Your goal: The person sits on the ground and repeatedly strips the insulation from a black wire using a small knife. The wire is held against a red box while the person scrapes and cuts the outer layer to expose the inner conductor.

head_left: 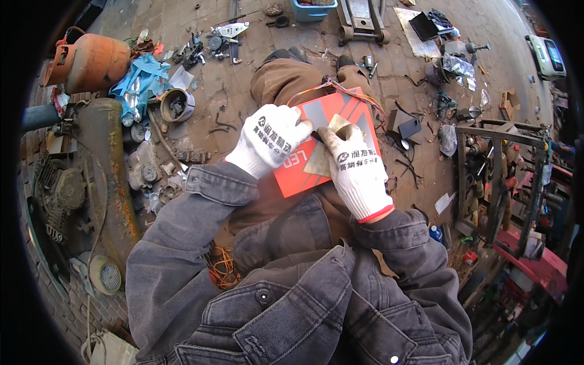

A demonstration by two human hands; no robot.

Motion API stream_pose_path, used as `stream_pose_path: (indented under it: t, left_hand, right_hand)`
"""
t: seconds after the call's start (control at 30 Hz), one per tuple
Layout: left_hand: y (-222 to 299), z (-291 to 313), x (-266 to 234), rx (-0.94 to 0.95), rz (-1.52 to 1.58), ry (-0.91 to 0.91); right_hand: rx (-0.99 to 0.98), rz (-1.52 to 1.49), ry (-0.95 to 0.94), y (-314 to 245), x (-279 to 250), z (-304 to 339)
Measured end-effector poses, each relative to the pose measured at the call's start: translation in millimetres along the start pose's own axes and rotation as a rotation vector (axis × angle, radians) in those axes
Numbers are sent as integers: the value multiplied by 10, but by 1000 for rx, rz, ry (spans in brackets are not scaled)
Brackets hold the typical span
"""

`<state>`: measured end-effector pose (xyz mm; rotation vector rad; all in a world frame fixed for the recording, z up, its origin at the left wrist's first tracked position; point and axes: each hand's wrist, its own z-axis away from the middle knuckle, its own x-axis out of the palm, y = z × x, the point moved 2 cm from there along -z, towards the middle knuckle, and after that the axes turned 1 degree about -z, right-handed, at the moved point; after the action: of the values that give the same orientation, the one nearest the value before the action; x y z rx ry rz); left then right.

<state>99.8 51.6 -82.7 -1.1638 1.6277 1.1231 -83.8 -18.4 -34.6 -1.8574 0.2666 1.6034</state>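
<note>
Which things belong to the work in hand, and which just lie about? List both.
Seemingly in the work:
- red box, under left hand and right hand
- coloured wires at its far edge

Apparently just lying about:
- orange gas cylinder
- light-blue tub
- round metal can

The right grip [356,167] hides part of the red box [334,106] beneath it.

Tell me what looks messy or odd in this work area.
Loose black strips lie scattered on the ground left of the red box, like dropped scraps; an orange tangle sits uncoiled by the left sleeve. The right hand has grimy-looking glove fingertips.
</note>
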Motion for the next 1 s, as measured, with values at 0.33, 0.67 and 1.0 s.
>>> stream_pose_path:
  t: [0.33, 0.67, 1.0]
  left_hand:
    - [34, 19, 38, -71, 32, -11]
    - [94, 64, 82, -157, 20, -127]
    - [101, 35, 74, -159, 38, -119]
  right_hand:
    - [126, -172, -220, 59, 56, 42]
    - [64, -77, -153, 21, 36, 110]
    - [23, 8, -124, 55, 73, 171]
